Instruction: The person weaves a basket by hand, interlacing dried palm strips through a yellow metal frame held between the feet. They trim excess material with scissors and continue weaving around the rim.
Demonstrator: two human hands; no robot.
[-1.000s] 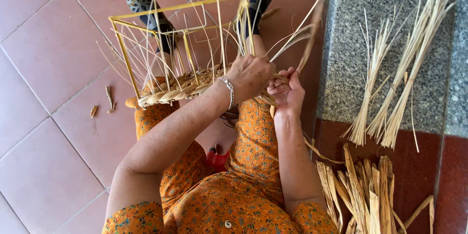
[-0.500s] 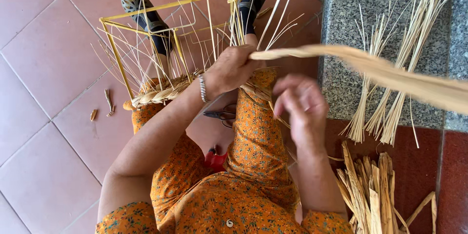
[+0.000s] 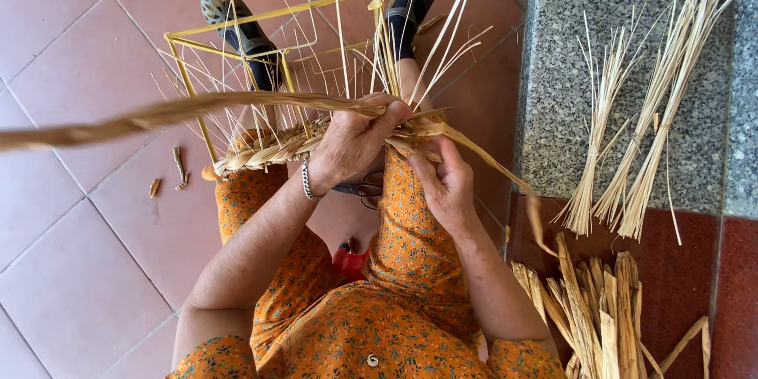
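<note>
both grips sit at my lap: my right grip (image 3: 448,187) pinches a straw strand (image 3: 482,159), my left grip (image 3: 357,142) clamps a long twisted straw rope (image 3: 197,109) against the woven basket base (image 3: 272,150), yellow wire frame (image 3: 272,14) beyond.

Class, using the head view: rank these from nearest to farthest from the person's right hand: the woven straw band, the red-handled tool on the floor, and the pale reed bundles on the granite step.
From the right hand:
1. Woven straw band: touching the fingers, on the lap.
2. Red-handled tool: below, between the knees.
3. Pale reed bundles: far right, on the granite step.
</note>
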